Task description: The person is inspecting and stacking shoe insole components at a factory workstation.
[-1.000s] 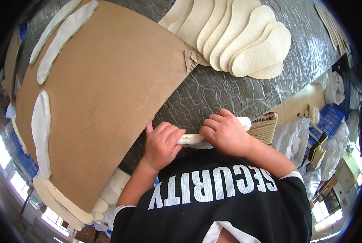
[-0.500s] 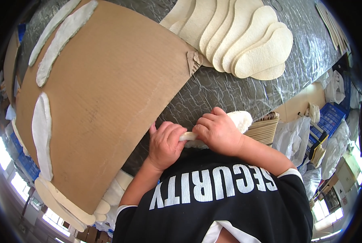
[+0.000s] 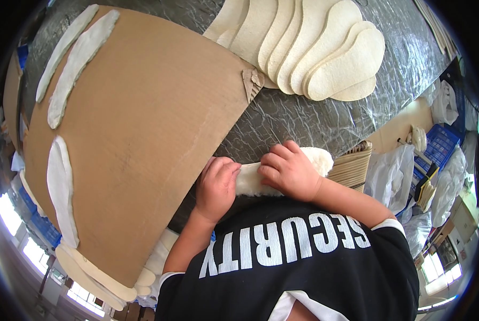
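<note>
A cream, fluffy fleece insole lies crosswise at the table's near edge, in front of my chest. My left hand closes on its left end, fingers curled, beside the cardboard. With bent fingers my right hand grips it further right, and the insole's rounded, woolly end sticks out past that hand. Between the two hands a stretch of the insole shows, with a fuzzy lower edge. Both thumbs are largely hidden.
A large brown cardboard sheet covers the left of the table, with white fleece pieces along its left side. Fanned cream insoles lie at the far right on the dark plastic-covered tabletop. Plastic bags and a blue crate stand at right.
Between my hands the insole was pinched into a narrow roll; now it is spread wider and flatter. My left hand's fingers have shifted slightly, while the right hand stays nearly in place.
</note>
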`<state>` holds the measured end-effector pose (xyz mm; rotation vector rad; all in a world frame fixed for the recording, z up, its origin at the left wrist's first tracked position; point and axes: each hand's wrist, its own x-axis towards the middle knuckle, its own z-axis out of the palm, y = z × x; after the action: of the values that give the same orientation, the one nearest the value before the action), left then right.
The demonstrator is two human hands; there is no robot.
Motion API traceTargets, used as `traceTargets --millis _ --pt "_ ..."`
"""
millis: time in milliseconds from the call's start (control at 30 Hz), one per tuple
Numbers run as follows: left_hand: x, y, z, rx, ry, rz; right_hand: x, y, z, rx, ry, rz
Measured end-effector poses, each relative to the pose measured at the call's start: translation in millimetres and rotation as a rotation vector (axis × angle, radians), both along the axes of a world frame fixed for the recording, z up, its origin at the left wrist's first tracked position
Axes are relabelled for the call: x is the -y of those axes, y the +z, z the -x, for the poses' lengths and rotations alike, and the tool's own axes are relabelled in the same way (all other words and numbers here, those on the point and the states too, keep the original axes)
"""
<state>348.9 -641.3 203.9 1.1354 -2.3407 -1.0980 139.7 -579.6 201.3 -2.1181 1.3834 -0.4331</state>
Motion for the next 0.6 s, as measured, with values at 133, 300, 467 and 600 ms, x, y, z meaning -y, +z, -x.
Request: traceTargets --millis 133,300,467,600 --pt "6.0 3.9 6.9 0.046 -0.031 -0.117 -10.6 -9.5 -1.8 0.061 -0.017 0.133" --pt "12.0 8.7 16.6 0.180 -0.106 -0.174 -12.8 -14.7 -3.0 0.086 -0.092 0.213" --pt "14.5 10.6 21.4 0.277 -0.197 -0.156 -13.7 -14.3 -5.3 0.025 -0.183 0.112" --pt "14.4 11.7 19.9 0.211 -0.200 -0.153 -15.1 -15.1 -1.0 0.022 -0.151 0.093"
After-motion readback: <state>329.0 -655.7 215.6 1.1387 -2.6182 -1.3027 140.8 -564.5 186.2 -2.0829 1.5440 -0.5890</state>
